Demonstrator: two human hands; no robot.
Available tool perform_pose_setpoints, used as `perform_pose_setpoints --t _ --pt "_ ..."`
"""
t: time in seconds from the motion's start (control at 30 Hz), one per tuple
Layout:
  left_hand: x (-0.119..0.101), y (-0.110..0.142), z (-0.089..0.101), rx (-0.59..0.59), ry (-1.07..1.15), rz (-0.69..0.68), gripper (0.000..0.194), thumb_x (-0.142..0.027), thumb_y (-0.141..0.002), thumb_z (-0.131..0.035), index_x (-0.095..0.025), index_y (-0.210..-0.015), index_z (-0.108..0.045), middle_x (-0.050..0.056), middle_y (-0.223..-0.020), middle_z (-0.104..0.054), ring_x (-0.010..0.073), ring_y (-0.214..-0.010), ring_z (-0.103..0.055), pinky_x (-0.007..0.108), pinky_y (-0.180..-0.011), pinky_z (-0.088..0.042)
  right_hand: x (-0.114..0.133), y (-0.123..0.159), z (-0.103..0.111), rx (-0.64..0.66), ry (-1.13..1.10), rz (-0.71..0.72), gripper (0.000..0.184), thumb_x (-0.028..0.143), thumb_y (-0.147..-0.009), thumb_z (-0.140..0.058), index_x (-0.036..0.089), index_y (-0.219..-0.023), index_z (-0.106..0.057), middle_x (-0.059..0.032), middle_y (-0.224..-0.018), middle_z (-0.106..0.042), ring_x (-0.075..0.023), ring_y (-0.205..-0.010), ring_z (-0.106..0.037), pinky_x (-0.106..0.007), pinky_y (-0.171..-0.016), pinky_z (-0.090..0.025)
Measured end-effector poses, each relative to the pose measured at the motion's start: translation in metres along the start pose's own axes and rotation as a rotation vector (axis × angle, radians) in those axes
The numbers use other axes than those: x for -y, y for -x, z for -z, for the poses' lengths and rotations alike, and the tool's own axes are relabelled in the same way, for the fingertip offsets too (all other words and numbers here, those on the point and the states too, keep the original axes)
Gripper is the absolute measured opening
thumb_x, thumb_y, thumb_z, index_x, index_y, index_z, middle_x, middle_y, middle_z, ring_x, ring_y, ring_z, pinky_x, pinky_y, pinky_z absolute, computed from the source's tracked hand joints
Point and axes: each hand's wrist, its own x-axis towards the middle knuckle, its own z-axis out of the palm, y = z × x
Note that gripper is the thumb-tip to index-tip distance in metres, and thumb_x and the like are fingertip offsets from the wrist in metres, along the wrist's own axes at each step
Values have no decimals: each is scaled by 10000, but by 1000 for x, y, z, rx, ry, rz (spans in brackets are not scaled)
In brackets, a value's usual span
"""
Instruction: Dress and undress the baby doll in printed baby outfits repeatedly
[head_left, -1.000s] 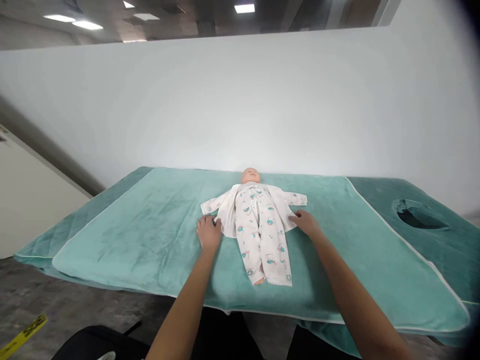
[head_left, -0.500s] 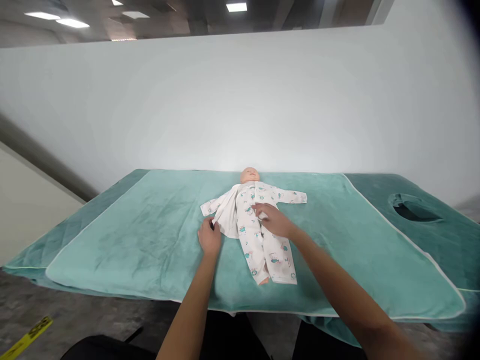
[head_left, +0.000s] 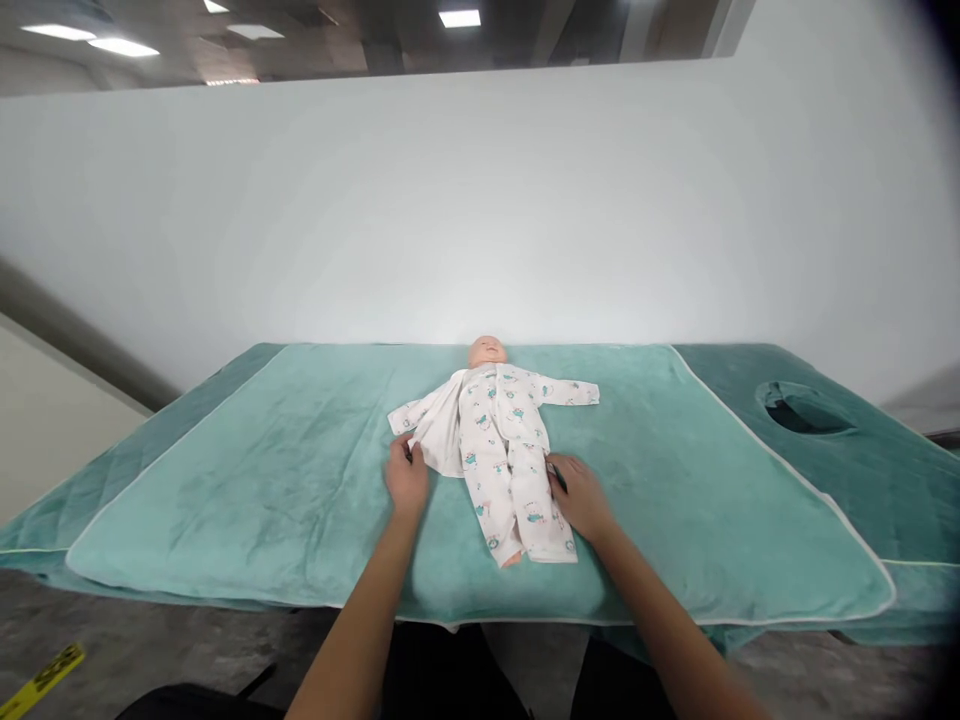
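Note:
A baby doll [head_left: 487, 351] lies face up with its head at the far side, dressed in a white printed baby shirt [head_left: 517, 405] and matching pants [head_left: 491, 485]. The shirt's front is open on the left, where its plain inner side shows. My left hand [head_left: 407, 480] is closed on the lower corner of that left flap. At the shirt's lower right corner, beside the doll's hip, my right hand [head_left: 581, 495] has its fingers curled, apparently pinching the hem. One foot [head_left: 512, 559] peeks out of a pant leg.
The doll rests on a teal plush blanket [head_left: 247, 480] with pale piping, spread over a padded bed. A dark oval hole [head_left: 802, 412] opens in the bed cover at the right. Behind stands a white wall [head_left: 480, 210]. Yellow tape [head_left: 49, 678] marks the floor at lower left.
My right hand has moved from the doll's belly down and right to its hip, and the right shirt flap now lies flatter. My left hand still holds the left flap. The view has shifted slightly.

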Motion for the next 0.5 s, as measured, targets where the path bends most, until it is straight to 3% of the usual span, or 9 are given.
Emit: perform_pose_setpoints --t 0.1,0.23,0.3,0.4,0.5 --pt "-15 -6 -4 14 57 -93 329 -307 -950 -427 -209 -1244 -541 81 -1086 -673 202 -959 -646 329 -855 -517 -4 -2 0 -11 -39 -41 264 238 -946 -472 229 -1137 -655 -84 -1126 -722 -264 -1072 -646 -444 -957 -493" --pt "-66 -5 -19 38 -1 -336 365 -231 -974 -383 -236 -1309 -528 103 -1249 -626 225 -1129 -605 375 -983 -483 -5 -2 3 -1 -103 -50 248 255 -948 -469 232 -1103 -662 -77 -1113 -721 -265 -1076 -642 -451 -961 -486" --pt "-94 4 -28 174 -128 -526 378 -201 -955 -417 -237 -1307 -551 119 -1240 -629 259 -1141 -594 411 -994 -466 -3 -1 5 -10 -133 -42 247 251 -945 -466 233 -1085 -669 -81 -1103 -722 -266 -1067 -645 -455 -959 -488" --pt "-121 24 -36 506 -301 -832 384 -138 -896 -483 -224 -1249 -605 123 -1126 -669 288 -1080 -607 443 -960 -461 -3 0 6 -26 -169 -37 252 238 -931 -469 242 -1067 -681 -82 -1090 -725 -261 -1054 -655 -448 -958 -498" --pt "-124 41 -36 604 -303 -910 336 -153 -913 -484 -202 -1213 -626 114 -1096 -686 275 -1072 -611 446 -968 -457 -6 0 5 -35 -193 -45 251 230 -922 -474 245 -1061 -683 -75 -1090 -726 -257 -1059 -653 -449 -967 -501"
